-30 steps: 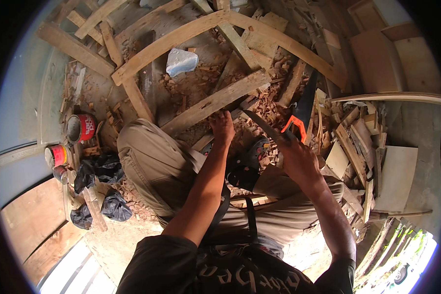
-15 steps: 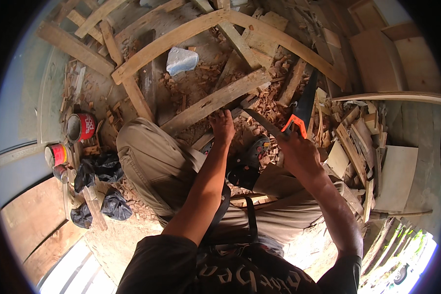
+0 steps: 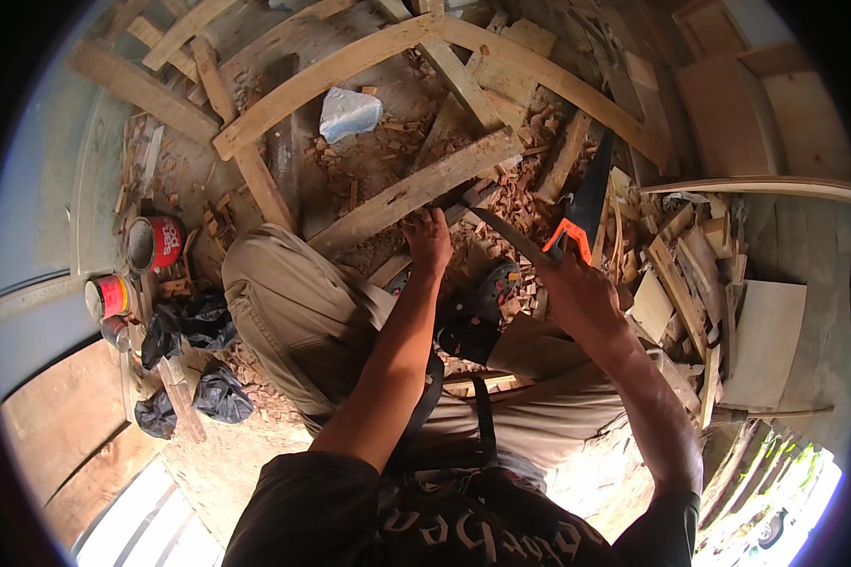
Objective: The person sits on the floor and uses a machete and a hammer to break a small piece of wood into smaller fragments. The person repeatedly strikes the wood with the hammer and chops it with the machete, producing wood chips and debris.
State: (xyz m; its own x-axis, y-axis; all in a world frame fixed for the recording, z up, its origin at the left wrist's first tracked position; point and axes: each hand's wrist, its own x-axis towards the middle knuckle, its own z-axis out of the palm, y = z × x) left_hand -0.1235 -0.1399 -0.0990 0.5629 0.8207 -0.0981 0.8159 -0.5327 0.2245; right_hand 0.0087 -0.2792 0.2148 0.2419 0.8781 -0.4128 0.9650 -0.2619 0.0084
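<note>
My right hand (image 3: 579,300) is closed around the handle end of a long dark blade (image 3: 511,234), which looks like a machete and points up and left. Just beyond its knuckles is a handsaw with an orange handle (image 3: 571,233) and a black blade (image 3: 593,184). Between my legs, my left hand (image 3: 428,244) has its fingers curled over a narrow strip of wood (image 3: 390,271); the fingertips are partly hidden. Right past those fingers, a thick wooden plank (image 3: 416,195) lies slantwise. The machete's tip hangs a little to the right of my left hand.
Curved wooden frame pieces (image 3: 331,85) cross the far side, with a pale stone block (image 3: 350,114) inside them. Wood chips cover the floor. Scrap wood (image 3: 681,283) is heaped at right. Red cans (image 3: 156,243) and black plastic bags (image 3: 222,394) stand at left.
</note>
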